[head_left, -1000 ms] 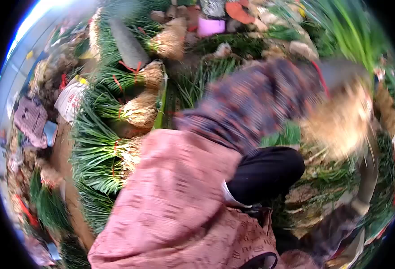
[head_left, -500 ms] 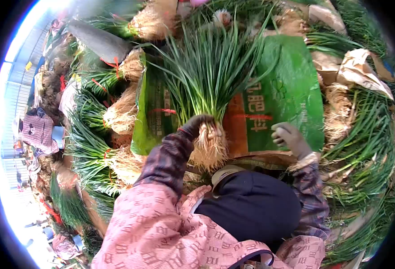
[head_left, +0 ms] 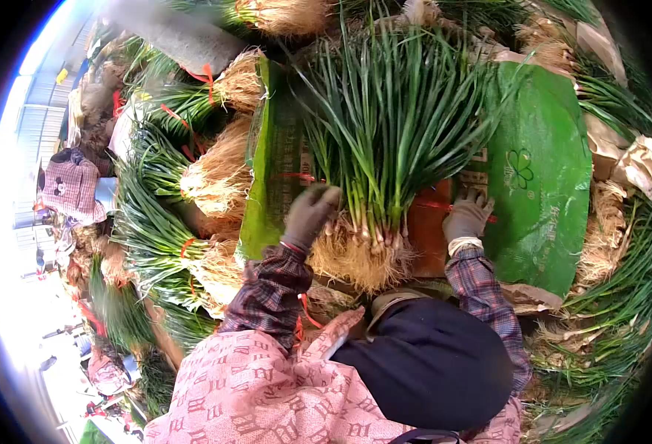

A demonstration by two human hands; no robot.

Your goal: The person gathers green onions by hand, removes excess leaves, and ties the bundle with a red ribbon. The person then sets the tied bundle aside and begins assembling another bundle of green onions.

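Observation:
A loose bunch of green onions (head_left: 385, 148) lies on a green printed sack (head_left: 540, 177), leaves pointing away from me and pale roots towards me. My left hand (head_left: 313, 214), in a dark glove, is at the left edge of the bunch beside the stems. Its fingers reach forward and seem not to grip the bunch. On the right, apart from the stems, my gloved right hand (head_left: 468, 214) is over a thin red tie (head_left: 433, 203), fingers slightly apart. That tie runs across the sack beneath the onions; its other end (head_left: 300, 177) shows on the left.
Tied onion bundles (head_left: 218, 170) with red bands line the left side. Loose green onions (head_left: 622, 296) spread along the right, near crumpled brown paper (head_left: 642, 166). A grey board (head_left: 185, 44) slants at the upper left. Another person (head_left: 71, 189) is at the far left.
My left hand has let go of the onions and shifted left of the stems. The bunch now rests spread wider on the sack. My right hand has come down to the red tie.

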